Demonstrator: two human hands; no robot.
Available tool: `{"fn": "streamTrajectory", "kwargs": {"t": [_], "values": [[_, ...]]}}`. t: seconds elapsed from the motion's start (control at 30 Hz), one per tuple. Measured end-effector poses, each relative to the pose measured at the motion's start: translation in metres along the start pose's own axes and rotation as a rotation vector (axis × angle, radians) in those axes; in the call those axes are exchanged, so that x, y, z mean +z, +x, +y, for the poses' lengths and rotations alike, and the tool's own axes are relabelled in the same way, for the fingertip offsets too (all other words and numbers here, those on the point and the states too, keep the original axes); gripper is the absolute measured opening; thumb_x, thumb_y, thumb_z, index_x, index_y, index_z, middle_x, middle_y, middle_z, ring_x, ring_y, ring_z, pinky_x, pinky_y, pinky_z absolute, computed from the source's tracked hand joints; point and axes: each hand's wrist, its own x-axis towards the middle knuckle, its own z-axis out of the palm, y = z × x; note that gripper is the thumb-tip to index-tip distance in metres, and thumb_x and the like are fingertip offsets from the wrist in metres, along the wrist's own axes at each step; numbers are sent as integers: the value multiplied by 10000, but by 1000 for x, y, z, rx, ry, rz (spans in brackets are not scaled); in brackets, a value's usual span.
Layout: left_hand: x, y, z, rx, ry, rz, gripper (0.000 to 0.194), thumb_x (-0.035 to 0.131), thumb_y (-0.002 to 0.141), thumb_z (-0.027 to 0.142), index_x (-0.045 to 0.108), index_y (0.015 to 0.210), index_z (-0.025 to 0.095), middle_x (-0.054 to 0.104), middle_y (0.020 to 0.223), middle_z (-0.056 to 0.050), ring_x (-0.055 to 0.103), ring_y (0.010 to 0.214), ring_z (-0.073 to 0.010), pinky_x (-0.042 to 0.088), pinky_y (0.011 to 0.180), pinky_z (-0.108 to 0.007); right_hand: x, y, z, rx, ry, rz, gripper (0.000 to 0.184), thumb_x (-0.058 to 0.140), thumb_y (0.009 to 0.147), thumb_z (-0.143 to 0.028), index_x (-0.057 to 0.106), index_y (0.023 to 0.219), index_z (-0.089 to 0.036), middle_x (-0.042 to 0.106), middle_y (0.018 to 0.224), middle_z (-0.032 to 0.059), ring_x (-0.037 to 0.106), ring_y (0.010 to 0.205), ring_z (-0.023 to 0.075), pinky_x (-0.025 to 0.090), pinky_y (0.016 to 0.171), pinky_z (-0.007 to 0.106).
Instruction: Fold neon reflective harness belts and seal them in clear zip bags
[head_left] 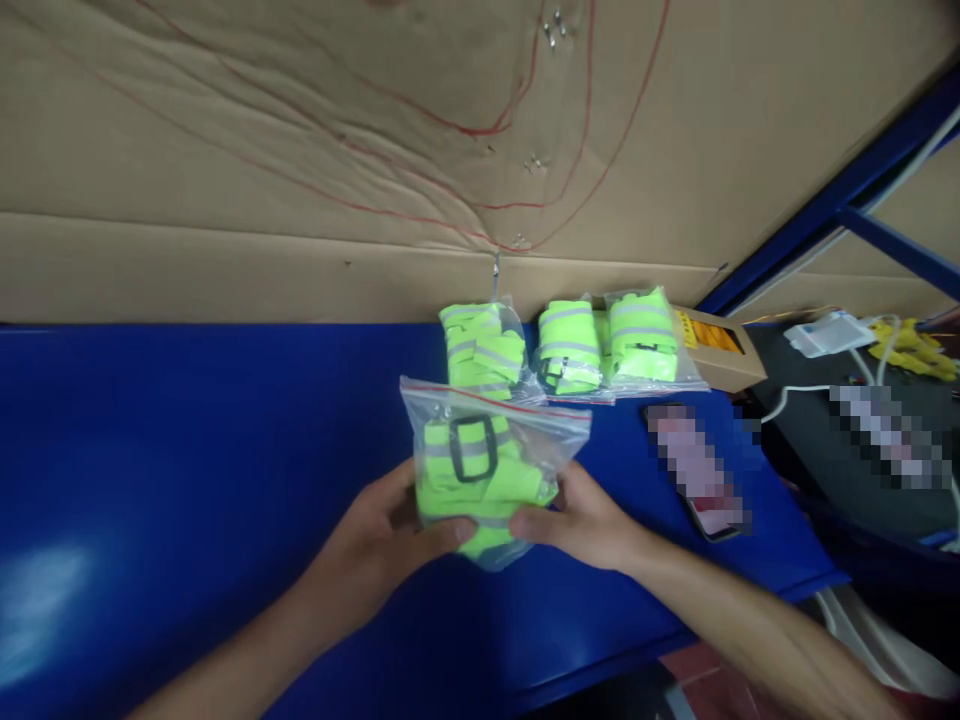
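Note:
Between my two hands is a clear zip bag point(487, 480) with a folded neon-yellow reflective belt inside, its black buckle showing through the plastic. My left hand point(397, 525) grips the bag's left side, thumb across the front. From the right, my right hand point(577, 515) holds the opposite side, its thumb also pressed on the front. The fingers behind the bag are mostly hidden. Just beyond it, another bagged reflective belt point(480, 345) lies on the blue table point(225, 450), partly covered by the held bag's top edge.
More bagged belts point(641, 335) lie at the back against a cardboard wall point(300, 150). A cardboard box point(731, 355) stands behind them. A phone point(697, 470) rests to the right. Beyond the table's right edge are white cables and yellow gloves point(911, 350) on a dark surface.

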Motion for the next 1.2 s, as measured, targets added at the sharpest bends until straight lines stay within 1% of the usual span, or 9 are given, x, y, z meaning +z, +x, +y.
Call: {"fn": "streamTrajectory", "kwargs": {"t": [0.1, 0.3, 0.47, 0.67, 0.73, 0.83, 0.97, 1.07, 1.2], "values": [[6, -2, 1, -20, -70, 29, 529, 884, 757, 341, 677, 1226, 208, 766, 1220, -88, 726, 1140, -319, 615, 961, -381, 3, -5, 2, 50, -20, -73, 658, 875, 777, -412, 616, 1352, -226, 719, 1301, 71, 681, 1188, 241, 551, 1023, 388], [2, -1, -6, -12, -124, -73, 631, 828, 832, 368, 567, 1391, 238, 626, 1454, -113, 578, 1369, -329, 528, 1094, -409, 3, -2, 4, 163, 21, 73, 468, 860, 795, -387, 696, 1195, -210, 779, 1170, 69, 745, 1054, 252, 596, 948, 390], [-2, -5, -9, -12, -71, -79, 597, 844, 809, 270, 597, 1352, 301, 674, 1389, -51, 647, 1276, -280, 537, 1064, -352, 3, 2, 6, 200, 128, 48, 505, 875, 773, -374, 685, 1207, -197, 784, 1160, 77, 753, 1048, 261, 599, 957, 412], [2, -10, 2, 15, 52, -8, 465, 822, 828, 314, 661, 1261, 264, 731, 1282, -31, 674, 1204, -270, 533, 1035, -326, 7, -5, 2, 105, 5, -2, 590, 886, 767, -322, 647, 1301, -241, 752, 1242, 52, 724, 1108, 235, 584, 984, 371], [3, -13, 3, -1, 110, -28, 508, 822, 822, 308, 648, 1297, 265, 720, 1302, -42, 667, 1205, -283, 524, 1048, -342, 11, -8, -1, 59, 24, -22, 546, 878, 778, -287, 654, 1275, -259, 760, 1208, 33, 727, 1098, 225, 596, 958, 352], [4, -19, 1, -6, 177, -88, 634, 809, 826, 327, 561, 1408, 280, 698, 1325, -70, 647, 1223, -309, 515, 1067, -388, 17, -9, -5, 29, 47, 28, 388, 835, 826, -239, 675, 1178, -274, 781, 1073, -2, 746, 1044, 206, 617, 901, 323], [5, -21, -2, 40, 169, -159, 744, 821, 814, 363, 477, 1470, 299, 655, 1389, -80, 610, 1285, -308, 513, 1068, -375, 17, -8, -5, 64, 38, 64, 387, 844, 819, -267, 688, 1173, -260, 784, 1058, 3, 754, 996, 208, 627, 876, 324], [5, -17, 0, 37, 140, -143, 598, 782, 864, 385, 540, 1403, 296, 652, 1407, -57, 629, 1267, -280, 531, 1034, -342, 15, -6, -5, 116, 97, 55, 403, 849, 819, -275, 695, 1191, -261, 788, 1086, 1, 758, 979, 186, 616, 887, 294], [8, -12, 2, 118, 180, -81, 443, 728, 922, 371, 605, 1331, 253, 713, 1307, -45, 666, 1210, -253, 535, 1031, -333, 15, -5, -5, 139, 106, 48, 428, 834, 840, -293, 687, 1241, -256, 778, 1156, 25, 748, 1038, 199, 605, 921, 300]]}}
